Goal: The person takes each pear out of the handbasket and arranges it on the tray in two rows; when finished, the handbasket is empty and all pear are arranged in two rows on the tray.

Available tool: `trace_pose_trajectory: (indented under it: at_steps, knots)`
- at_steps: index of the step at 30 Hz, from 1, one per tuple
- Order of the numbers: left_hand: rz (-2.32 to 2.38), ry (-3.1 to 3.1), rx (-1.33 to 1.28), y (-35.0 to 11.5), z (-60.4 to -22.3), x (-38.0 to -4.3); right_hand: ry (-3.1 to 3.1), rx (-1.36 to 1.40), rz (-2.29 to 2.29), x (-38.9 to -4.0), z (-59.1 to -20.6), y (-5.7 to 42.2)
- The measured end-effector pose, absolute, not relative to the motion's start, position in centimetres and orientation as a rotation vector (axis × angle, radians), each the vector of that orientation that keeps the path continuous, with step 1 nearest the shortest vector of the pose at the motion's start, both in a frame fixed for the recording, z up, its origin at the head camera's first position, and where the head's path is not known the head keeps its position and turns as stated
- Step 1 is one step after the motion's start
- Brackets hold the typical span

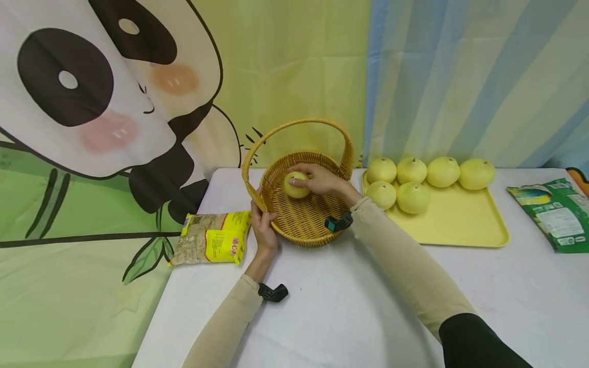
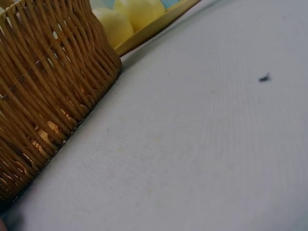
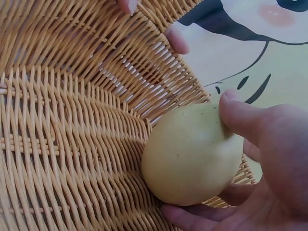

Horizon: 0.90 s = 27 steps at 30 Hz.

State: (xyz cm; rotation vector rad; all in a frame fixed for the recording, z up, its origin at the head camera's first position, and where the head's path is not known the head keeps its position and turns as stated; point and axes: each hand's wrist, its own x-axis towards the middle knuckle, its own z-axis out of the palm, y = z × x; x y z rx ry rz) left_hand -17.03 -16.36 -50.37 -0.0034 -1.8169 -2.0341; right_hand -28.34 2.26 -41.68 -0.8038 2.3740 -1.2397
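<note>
A woven wicker basket (image 1: 299, 222) with a tall arched handle stands on the white table. My left hand (image 1: 264, 230) grips its left rim; the right wrist view shows left fingertips (image 3: 177, 40) at the rim. Inside the basket, my right hand (image 1: 320, 180) holds a round pale-yellow pear (image 1: 296, 185), thumb on one side and fingers around the other. In the right wrist view the pear (image 3: 190, 154) is close to the woven wall; whether it touches the bottom I cannot tell. The left wrist view shows the basket's outer side (image 2: 53, 72), with the left hand almost wholly out of frame.
Right of the basket lies a yellow tray (image 1: 465, 220) with several pears (image 1: 412, 198) at its left and back. A yellow-and-clear packet (image 1: 213, 239) lies left of the basket. At the far right is a green pouch (image 1: 557, 214). A printed curtain (image 1: 299, 61) hangs behind the table.
</note>
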Motion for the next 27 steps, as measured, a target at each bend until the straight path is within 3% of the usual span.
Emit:
trace_pose_trajectory:
  at_steps: [14, 27]
  knots:
    - [-2.02, -1.803, 0.009, -15.9, -50.7, -16.9, 2.547, -0.763, -1.115, -27.7, -41.2, 2.8]
    - [-2.018, -1.801, -0.017, -16.4, -50.5, -17.0, 2.409, -0.893, -1.361, -25.0, -38.0, 7.5]
